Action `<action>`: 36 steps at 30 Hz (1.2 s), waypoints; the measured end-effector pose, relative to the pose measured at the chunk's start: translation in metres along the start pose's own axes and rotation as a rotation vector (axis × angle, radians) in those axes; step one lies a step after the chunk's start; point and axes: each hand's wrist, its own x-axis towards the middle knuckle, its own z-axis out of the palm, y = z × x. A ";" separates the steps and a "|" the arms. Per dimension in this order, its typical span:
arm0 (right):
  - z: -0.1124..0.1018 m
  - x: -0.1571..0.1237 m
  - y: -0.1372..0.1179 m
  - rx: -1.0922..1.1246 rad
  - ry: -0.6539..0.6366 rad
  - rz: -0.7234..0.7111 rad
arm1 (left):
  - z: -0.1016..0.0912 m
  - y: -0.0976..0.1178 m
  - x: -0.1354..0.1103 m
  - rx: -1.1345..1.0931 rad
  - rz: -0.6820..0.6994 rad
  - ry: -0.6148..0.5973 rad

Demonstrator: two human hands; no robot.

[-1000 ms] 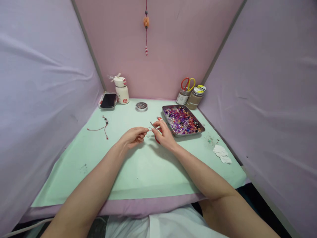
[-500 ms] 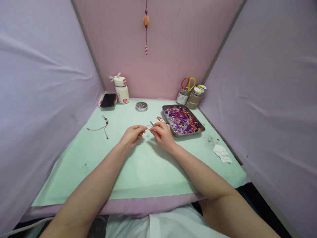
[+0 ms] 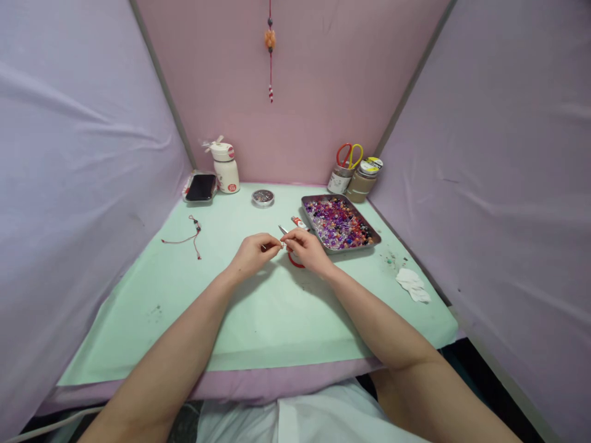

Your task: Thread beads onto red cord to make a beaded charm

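Pinching cord (image 3: 283, 245), prob. — LH (image 3: 257, 253), RH (image 3: 310, 250) close

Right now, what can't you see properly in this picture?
All in the head view:
Thin string: too small to follow, and the left hand and right hand hide parts of it.
Red handle: the right hand covers part, so I can't tell whether it joins the silver tip.
Beads: too tiny and crowded to count.
Hanging cord: its top is cut off by the upper edge.
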 end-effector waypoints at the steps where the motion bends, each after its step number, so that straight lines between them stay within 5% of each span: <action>1: 0.000 0.000 -0.001 0.076 -0.019 0.080 | 0.000 0.000 0.000 -0.012 -0.005 0.012; 7: 0.004 0.000 -0.002 0.424 -0.032 0.320 | 0.000 0.002 0.001 -0.054 -0.041 0.067; 24: 0.003 0.000 -0.002 0.690 -0.067 0.482 | 0.004 0.000 0.000 -0.102 -0.020 0.099; 36: -0.005 0.001 -0.007 0.854 -0.219 0.586 | 0.005 0.007 -0.001 -0.149 -0.005 0.109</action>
